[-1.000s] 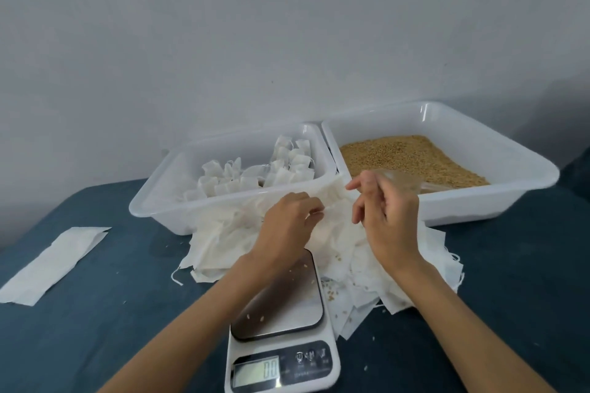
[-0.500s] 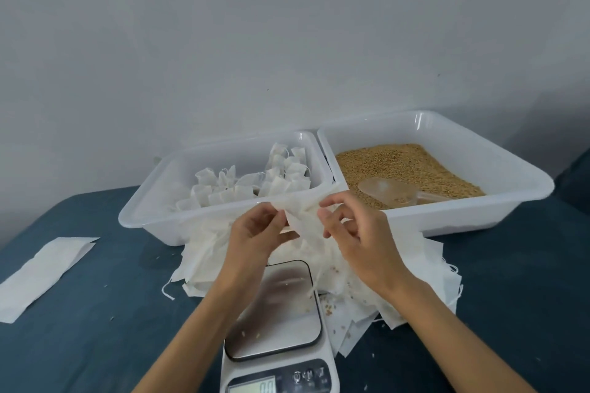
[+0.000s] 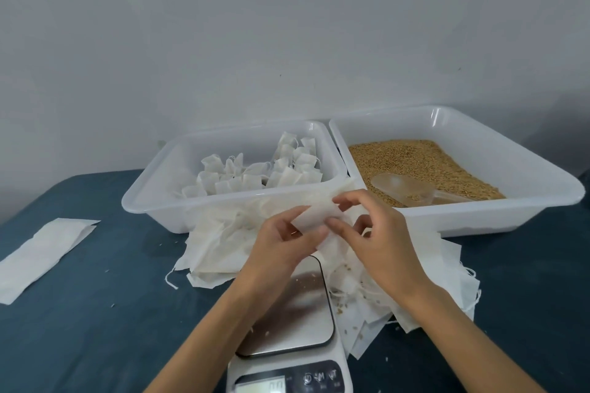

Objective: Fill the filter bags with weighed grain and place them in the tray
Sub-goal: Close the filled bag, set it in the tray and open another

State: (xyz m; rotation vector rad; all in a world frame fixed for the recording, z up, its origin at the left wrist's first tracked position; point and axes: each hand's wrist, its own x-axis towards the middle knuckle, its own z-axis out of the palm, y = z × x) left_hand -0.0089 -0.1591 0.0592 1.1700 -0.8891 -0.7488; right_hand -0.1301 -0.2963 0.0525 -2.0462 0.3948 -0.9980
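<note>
Now lifted higher than before at frame centre: thin white filter bag (image 3: pixel 314 217), pinched by fingers of left hand (image 3: pixel 284 241) and right hand (image 3: pixel 372 238). Behind, 2 translucent trays (image 3: pixel 150 201): folded bags left, granular tan grain (image 3: pixel 412 158) right.

scale (image 3: pixel 289 322) display cut off at bottom edge, digits blurred, pile of empty bags (image 3: pixel 223 242) partly under hands

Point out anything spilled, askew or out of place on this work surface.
Loose grains lie scattered on the pile of empty filter bags beside the scale, with a few on its steel platform and on the blue cloth. One strip of filter paper lies apart at the far left. Nothing looks damaged.
</note>
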